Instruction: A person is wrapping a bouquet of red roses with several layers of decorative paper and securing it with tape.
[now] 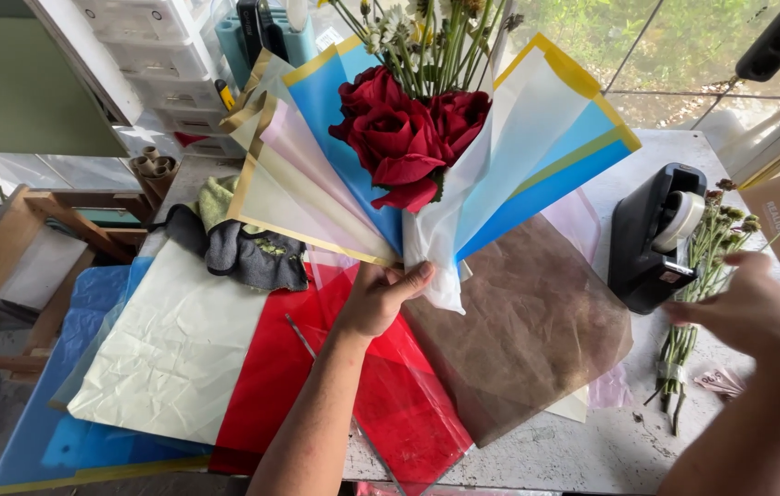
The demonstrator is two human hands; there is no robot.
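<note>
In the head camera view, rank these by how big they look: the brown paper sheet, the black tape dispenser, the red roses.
1. Brown paper sheet, clearly largest.
2 and 3. Red roses and black tape dispenser look alike; the roses are raised nearer the camera, so unranked.

Place: I work at a florist's bench.
Centre: red roses (404,138) in wrapping sheets (537,129).
Lower left: loose coloured paper (179,349) on my table (592,450).
Right: tape dispenser (652,239), cut stems (684,340).
</note>
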